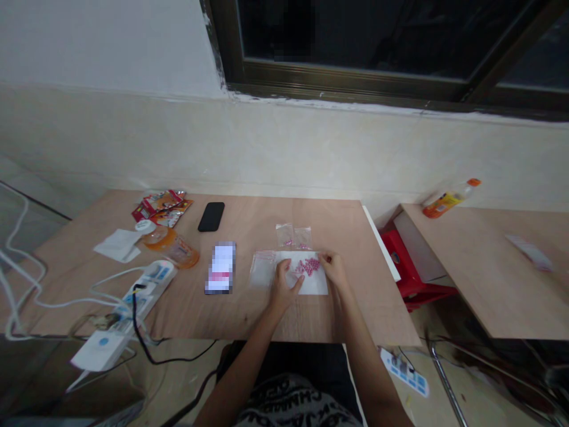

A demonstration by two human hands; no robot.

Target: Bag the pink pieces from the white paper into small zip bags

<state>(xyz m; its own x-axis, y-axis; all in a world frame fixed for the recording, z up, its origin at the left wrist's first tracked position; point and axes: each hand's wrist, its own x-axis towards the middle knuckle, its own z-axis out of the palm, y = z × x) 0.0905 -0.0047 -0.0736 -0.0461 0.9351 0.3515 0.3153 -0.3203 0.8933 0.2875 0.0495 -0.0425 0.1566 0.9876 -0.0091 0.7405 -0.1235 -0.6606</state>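
Working at the counter (249,314), over a white sheet (316,288) touching a clear bag (262,270), left hand (284,284) lying open on the sheet, right hand (333,268) at its edge, grip unclear, pink beads (307,266) heaped between them.

Pink beads (307,266) — on white paper (317,287).

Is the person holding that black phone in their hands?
No, the black phone lies on the wooden table, apart from the left hand and right hand, which are at a white sheet with pink beads.
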